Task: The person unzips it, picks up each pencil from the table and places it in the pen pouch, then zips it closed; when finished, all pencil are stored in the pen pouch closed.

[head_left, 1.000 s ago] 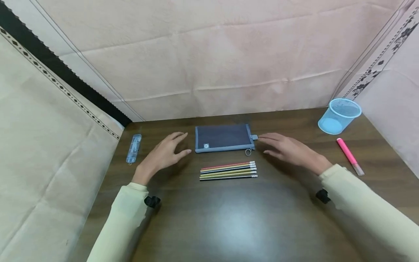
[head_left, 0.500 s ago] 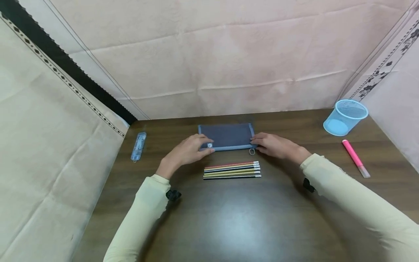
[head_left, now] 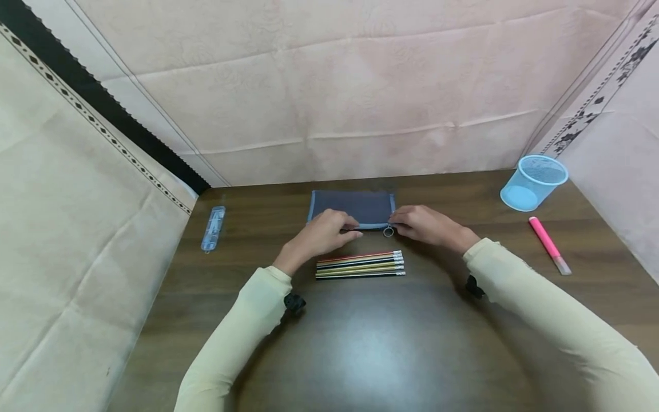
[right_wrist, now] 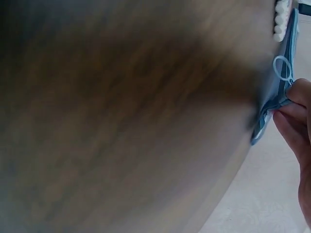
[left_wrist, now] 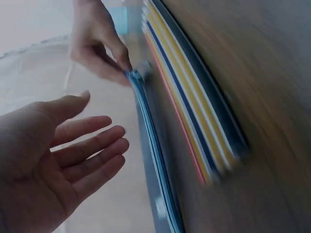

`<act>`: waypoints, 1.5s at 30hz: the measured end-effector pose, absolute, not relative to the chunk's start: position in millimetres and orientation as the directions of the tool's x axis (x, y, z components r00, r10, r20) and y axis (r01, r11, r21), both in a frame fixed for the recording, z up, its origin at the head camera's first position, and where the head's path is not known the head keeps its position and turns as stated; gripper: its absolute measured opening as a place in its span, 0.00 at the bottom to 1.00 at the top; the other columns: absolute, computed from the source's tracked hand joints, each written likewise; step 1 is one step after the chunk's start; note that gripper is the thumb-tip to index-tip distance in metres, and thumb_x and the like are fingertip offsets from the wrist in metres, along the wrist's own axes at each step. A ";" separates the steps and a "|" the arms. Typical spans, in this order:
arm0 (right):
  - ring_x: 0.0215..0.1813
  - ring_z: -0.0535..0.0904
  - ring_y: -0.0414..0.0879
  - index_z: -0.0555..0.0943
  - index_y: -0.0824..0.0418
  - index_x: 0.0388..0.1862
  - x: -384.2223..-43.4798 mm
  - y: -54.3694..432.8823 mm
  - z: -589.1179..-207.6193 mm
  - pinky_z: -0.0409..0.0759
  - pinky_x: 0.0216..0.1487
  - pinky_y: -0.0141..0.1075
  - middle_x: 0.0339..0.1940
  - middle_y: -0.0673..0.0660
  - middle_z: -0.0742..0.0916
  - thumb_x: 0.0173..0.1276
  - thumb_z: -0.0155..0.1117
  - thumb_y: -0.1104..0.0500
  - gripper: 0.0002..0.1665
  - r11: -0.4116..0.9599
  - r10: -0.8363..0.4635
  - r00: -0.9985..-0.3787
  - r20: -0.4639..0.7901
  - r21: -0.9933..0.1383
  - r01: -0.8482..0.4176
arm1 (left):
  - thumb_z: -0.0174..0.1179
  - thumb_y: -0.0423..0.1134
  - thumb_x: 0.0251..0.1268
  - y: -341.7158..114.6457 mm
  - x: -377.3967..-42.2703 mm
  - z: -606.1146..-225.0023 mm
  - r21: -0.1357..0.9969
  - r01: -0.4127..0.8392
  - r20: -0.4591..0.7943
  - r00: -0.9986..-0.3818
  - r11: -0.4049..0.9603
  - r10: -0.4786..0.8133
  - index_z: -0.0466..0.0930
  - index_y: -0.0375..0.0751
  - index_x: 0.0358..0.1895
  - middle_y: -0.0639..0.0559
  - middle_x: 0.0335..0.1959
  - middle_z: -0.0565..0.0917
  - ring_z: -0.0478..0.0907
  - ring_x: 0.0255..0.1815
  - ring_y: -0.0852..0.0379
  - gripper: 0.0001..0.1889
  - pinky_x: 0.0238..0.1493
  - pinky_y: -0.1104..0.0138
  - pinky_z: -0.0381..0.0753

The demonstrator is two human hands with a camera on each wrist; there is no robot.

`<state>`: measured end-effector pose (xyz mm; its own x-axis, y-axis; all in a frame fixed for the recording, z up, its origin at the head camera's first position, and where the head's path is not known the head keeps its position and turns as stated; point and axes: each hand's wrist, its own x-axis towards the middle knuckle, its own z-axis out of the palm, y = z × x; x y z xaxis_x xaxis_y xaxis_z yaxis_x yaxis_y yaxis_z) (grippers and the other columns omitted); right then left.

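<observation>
A dark blue zip pouch [head_left: 355, 206] with light blue edging lies near the back of the table. My right hand [head_left: 428, 226] pinches its near right corner between thumb and fingers, beside the ring-shaped zipper pull [right_wrist: 275, 68]. In front of the pouch's near edge is my left hand [head_left: 323, 236]; in the left wrist view its fingers [left_wrist: 92, 155] are extended and hold nothing. That hand hides the pouch's near left part in the head view. Several striped pencils [head_left: 360, 266] lie side by side just in front of the pouch, their white ends to the right.
A light blue mesh cup [head_left: 533, 183] stands at the back right, with a pink marker [head_left: 548, 243] in front of it. On the left lies a clear blue flat case [head_left: 213, 229]. Pale cloth [head_left: 329, 103] hangs behind the table and along both sides.
My left hand has moved right, from beside the pouch to its near edge. My right hand has come left and taken hold of the pouch's right corner. The pencils stay in place.
</observation>
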<state>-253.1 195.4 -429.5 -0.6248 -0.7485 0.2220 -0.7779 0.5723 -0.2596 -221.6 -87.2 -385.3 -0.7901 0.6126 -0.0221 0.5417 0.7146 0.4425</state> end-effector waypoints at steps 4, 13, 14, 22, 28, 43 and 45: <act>0.44 0.86 0.45 0.86 0.65 0.48 -249.8 190.6 -425.0 0.85 0.46 0.41 0.43 0.57 0.89 0.70 0.65 0.66 0.10 0.572 -0.722 -0.635 0.274 -0.281 -0.771 | 0.61 0.45 0.73 -68.3 -220.8 -385.8 0.468 0.525 -0.034 -0.793 0.711 0.608 0.85 0.40 0.58 0.49 0.50 0.89 0.86 0.47 0.59 0.18 0.50 0.65 0.84; 0.40 0.86 0.43 0.85 0.66 0.51 -240.8 185.9 -408.6 0.86 0.40 0.37 0.45 0.58 0.89 0.72 0.64 0.65 0.12 0.565 -0.681 -0.648 0.342 -0.319 -0.761 | 0.62 0.43 0.73 -43.3 -211.0 -398.7 0.501 0.428 0.010 -0.872 0.752 0.489 0.87 0.40 0.53 0.49 0.45 0.91 0.85 0.35 0.62 0.14 0.42 0.67 0.84; 0.40 0.86 0.43 0.85 0.65 0.52 -239.9 185.5 -407.1 0.86 0.40 0.37 0.45 0.58 0.89 0.72 0.64 0.64 0.12 0.568 -0.675 -0.655 0.340 -0.327 -0.755 | 0.62 0.43 0.73 -40.9 -209.6 -399.1 0.500 0.411 0.020 -0.886 0.762 0.464 0.87 0.40 0.53 0.49 0.43 0.91 0.84 0.32 0.62 0.14 0.39 0.68 0.83; 0.44 0.87 0.46 0.85 0.65 0.53 -235.5 177.5 -403.1 0.86 0.43 0.40 0.48 0.58 0.89 0.74 0.63 0.61 0.13 0.574 -0.658 -0.686 0.311 -0.381 -0.724 | 0.60 0.41 0.74 -28.7 -204.6 -404.3 0.539 0.347 0.107 -0.932 0.768 0.345 0.88 0.40 0.51 0.54 0.23 0.82 0.67 0.15 0.65 0.12 0.17 0.75 0.62; 0.44 0.87 0.45 0.85 0.64 0.52 -235.1 174.1 -402.8 0.86 0.43 0.39 0.46 0.57 0.89 0.74 0.63 0.60 0.13 0.566 -0.660 -0.682 0.315 -0.388 -0.727 | 0.63 0.41 0.71 -23.4 -202.0 -406.4 0.588 0.324 0.168 -0.945 0.741 0.280 0.90 0.41 0.46 0.54 0.28 0.87 0.67 0.15 0.67 0.10 0.17 0.76 0.60; 0.49 0.87 0.46 0.85 0.61 0.54 -233.6 174.8 -418.4 0.86 0.48 0.39 0.51 0.56 0.88 0.71 0.67 0.62 0.13 0.515 -0.677 -0.642 0.361 -0.391 -0.763 | 0.65 0.37 0.67 -27.0 -199.0 -400.4 0.594 0.316 0.280 -0.943 0.740 0.179 0.88 0.41 0.35 0.53 0.28 0.88 0.80 0.26 0.64 0.05 0.28 0.74 0.77; 0.48 0.87 0.45 0.86 0.61 0.52 -233.8 173.6 -420.5 0.86 0.47 0.37 0.49 0.55 0.89 0.70 0.68 0.62 0.13 0.500 -0.679 -0.621 0.391 -0.373 -0.781 | 0.65 0.36 0.68 -27.7 -198.8 -398.5 0.599 0.320 0.280 -0.943 0.734 0.182 0.88 0.40 0.36 0.52 0.29 0.88 0.80 0.26 0.64 0.05 0.28 0.75 0.76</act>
<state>-233.8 173.6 -420.5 -0.6214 -0.6791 0.3908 -0.7813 0.5000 -0.3734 -198.8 -27.7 -398.5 -0.9427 0.1820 0.2797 0.3195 0.7340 0.5992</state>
